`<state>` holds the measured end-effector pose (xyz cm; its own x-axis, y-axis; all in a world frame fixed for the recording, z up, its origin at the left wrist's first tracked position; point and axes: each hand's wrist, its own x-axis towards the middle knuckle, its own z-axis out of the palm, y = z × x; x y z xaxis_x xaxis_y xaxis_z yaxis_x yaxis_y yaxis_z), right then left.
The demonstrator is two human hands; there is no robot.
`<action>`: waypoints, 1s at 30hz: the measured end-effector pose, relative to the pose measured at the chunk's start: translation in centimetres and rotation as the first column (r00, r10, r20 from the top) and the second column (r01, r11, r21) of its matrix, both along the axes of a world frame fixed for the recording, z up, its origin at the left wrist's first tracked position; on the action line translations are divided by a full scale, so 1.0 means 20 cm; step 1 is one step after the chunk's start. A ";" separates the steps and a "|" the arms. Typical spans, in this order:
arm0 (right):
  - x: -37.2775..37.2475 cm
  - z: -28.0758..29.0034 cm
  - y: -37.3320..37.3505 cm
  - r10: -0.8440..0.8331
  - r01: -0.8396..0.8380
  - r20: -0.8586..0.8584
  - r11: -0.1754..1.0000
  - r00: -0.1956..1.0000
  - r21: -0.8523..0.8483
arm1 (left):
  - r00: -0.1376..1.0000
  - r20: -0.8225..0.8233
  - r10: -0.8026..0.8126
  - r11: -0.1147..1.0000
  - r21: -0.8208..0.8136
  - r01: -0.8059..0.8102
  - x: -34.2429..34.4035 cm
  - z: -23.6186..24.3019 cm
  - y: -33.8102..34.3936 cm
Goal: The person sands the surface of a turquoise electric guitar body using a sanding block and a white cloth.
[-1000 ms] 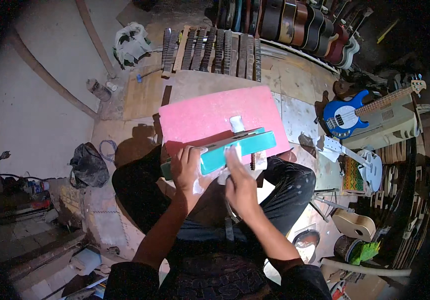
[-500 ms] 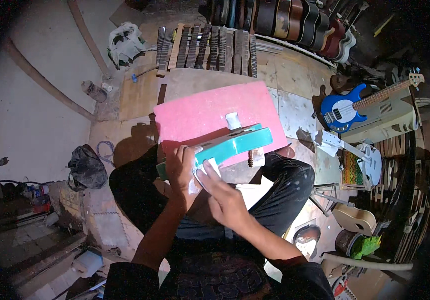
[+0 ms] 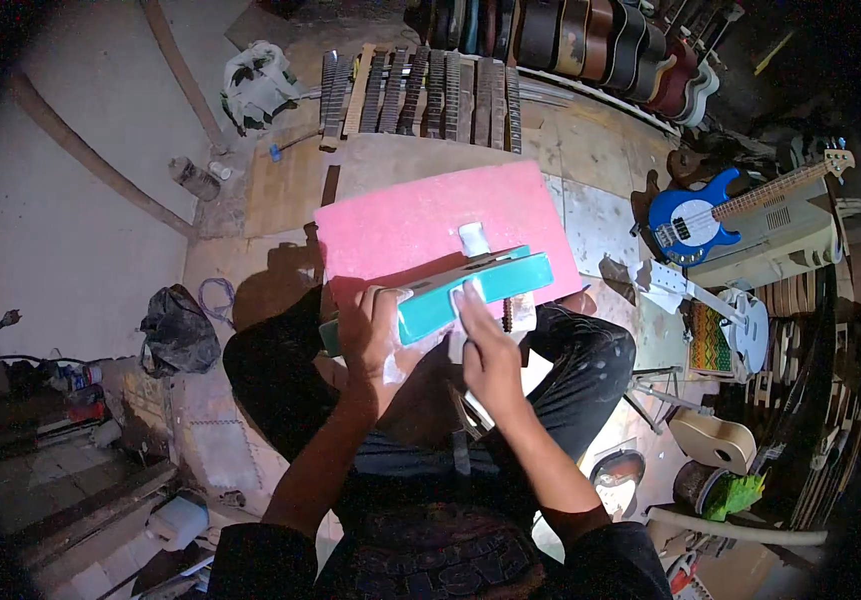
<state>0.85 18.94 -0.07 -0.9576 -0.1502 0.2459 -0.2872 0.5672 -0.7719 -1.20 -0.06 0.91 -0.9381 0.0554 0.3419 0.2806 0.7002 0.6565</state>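
Observation:
A turquoise guitar body [image 3: 520,284] stands on edge above my lap, its glossy side turned toward me. Its far face is mostly hidden. My left hand [image 3: 366,335] is wrapped round its left part, with whitish residue on the fingers and wrist. With my right hand [image 3: 491,355] I press a small folded white sheet [image 3: 467,291] flat against the turquoise edge near its middle; whether it is cloth or abrasive paper I cannot tell. Behind the body lies a pink board [image 3: 420,222], with a small white pad [image 3: 472,238] on it.
Several guitar necks [image 3: 435,95] lie in a row beyond the board. A blue bass guitar [image 3: 690,218] and a pale guitar [image 3: 740,325] are on the right, above an unfinished acoustic body [image 3: 710,438]. A black plastic bag [image 3: 178,330] sits at left.
My right hand has slid to the right along the turquoise edge with the white sheet, from near my left hand to the middle. My left hand keeps its hold.

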 end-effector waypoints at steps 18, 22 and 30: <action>0.16 0.17 -0.12 0.206 -0.191 0.144 0.975 0.968 -0.115 | 0.999 -0.037 0.015 0.999 0.037 -0.014 -0.01 -0.13 -0.03; 0.00 0.04 -0.01 -0.005 0.004 0.118 1.000 0.993 0.011 | 0.997 -0.066 0.029 0.999 0.031 -0.027 -0.03 -0.12 0.00; 0.10 0.07 -0.05 0.107 -0.109 0.067 0.994 0.992 0.021 | 0.998 -0.052 0.027 0.999 0.043 -0.024 -0.01 -0.26 -0.02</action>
<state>2.88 17.87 1.23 -0.9494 -0.2590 0.1779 -0.2970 0.5544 -0.7775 -1.41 -0.55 -4.23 -0.9197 0.0161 0.3924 0.2980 0.6791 0.6708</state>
